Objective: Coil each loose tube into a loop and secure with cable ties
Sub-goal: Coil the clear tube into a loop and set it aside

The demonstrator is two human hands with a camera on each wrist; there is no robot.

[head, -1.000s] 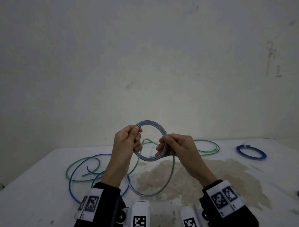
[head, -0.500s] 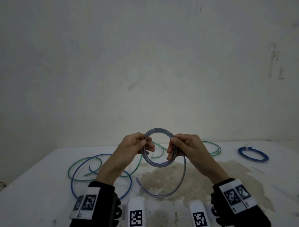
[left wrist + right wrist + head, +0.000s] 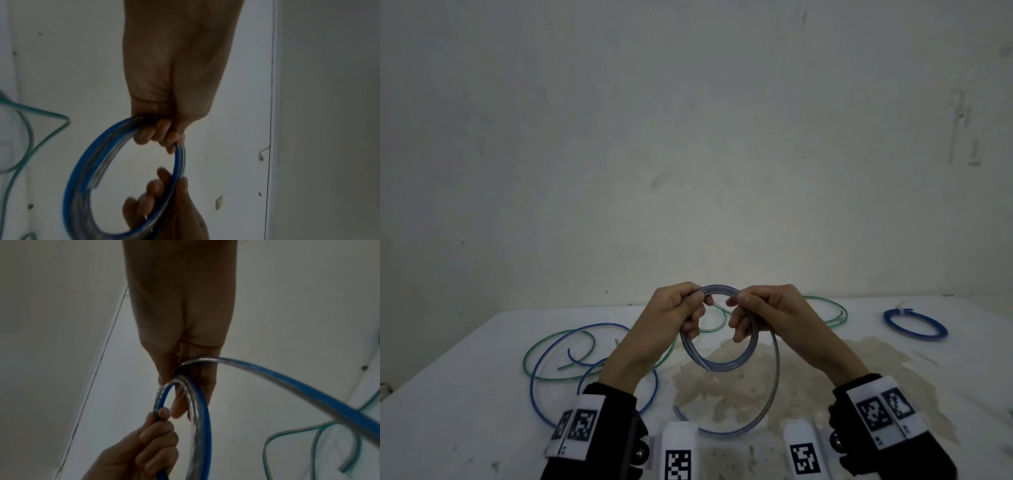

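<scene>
Both hands hold a clear tube with a blue stripe [image 3: 722, 364], wound into a small coil above the white table [image 3: 465, 394]. My left hand [image 3: 681, 308] grips the coil's upper left, fingers curled round the strands [image 3: 123, 141]. My right hand [image 3: 753, 311] pinches the upper right of the coil [image 3: 197, 402]. The tube's loose tail [image 3: 774, 377] hangs from the right hand and curves down onto the table. Loose blue tube [image 3: 541, 370] and green tube [image 3: 530, 349] lie tangled at the left.
A second green tube [image 3: 832, 308] lies behind the right hand. A tied blue coil [image 3: 914, 323] rests at the far right of the table. A brownish stain [image 3: 808, 383] covers the table's middle. A plain wall stands close behind.
The hands have closed toward each other at the top of the coil, and another turn has been wound in. The hanging tail is shorter.
</scene>
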